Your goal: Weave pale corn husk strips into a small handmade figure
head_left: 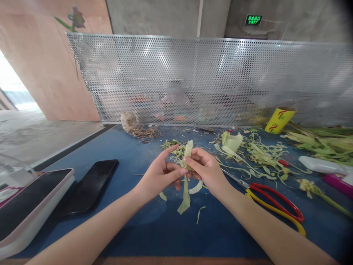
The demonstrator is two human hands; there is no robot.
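Both my hands meet at the middle of the table, over its blue top [176, 239]. Between them is a pale green strip of corn husk [185, 200], its upper end standing above my fingers and its lower end hanging down. My left hand [161, 173] pinches it between thumb and fingers, with the index finger stretched out. From the other side my right hand [206, 167] grips the same strip, thumb on top. Part of the strip is hidden by the fingers. Small husk scraps [200, 214] lie below, and a heap of thin husk pieces [172, 144] is just behind.
Scissors [244, 184] with red and yellow handles lie beside my right forearm. Husk shreds [259, 154] spread at the right, near a yellow tube [280, 119]. A dark phone [91, 187], a white-cased device [35, 206] and twine [146, 132] are left. A perforated metal screen [193, 66] stands behind.
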